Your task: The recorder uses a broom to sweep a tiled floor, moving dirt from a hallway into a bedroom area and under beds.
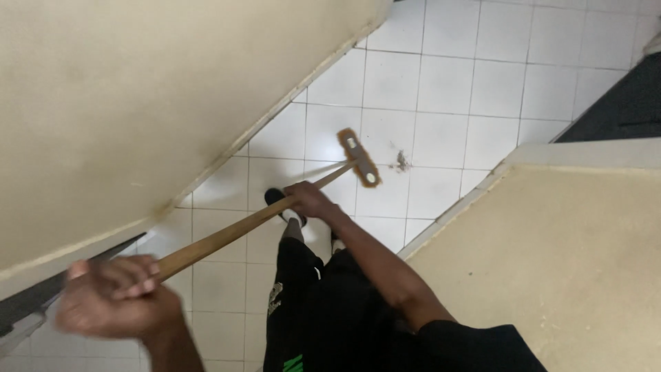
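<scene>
I look down at a broom with a long wooden handle (227,236) and a flat wooden head (359,158) resting on the white tiled floor (441,89). My left hand (117,297), blurred, is closed around the near end of the handle at the lower left. My right hand (311,200) grips the handle farther down, close to the head. A small pile of dark dust and debris (401,162) lies on the tiles just right of the broom head. My legs in black shorts (310,303) and one black shoe (275,198) show below the handle.
A cream wall (124,103) runs diagonally along the left, with a pale skirting strip at its foot. Another cream wall (551,262) closes in from the right, leaving a narrow tiled passage. A dark mat or doorway (623,103) lies at the upper right.
</scene>
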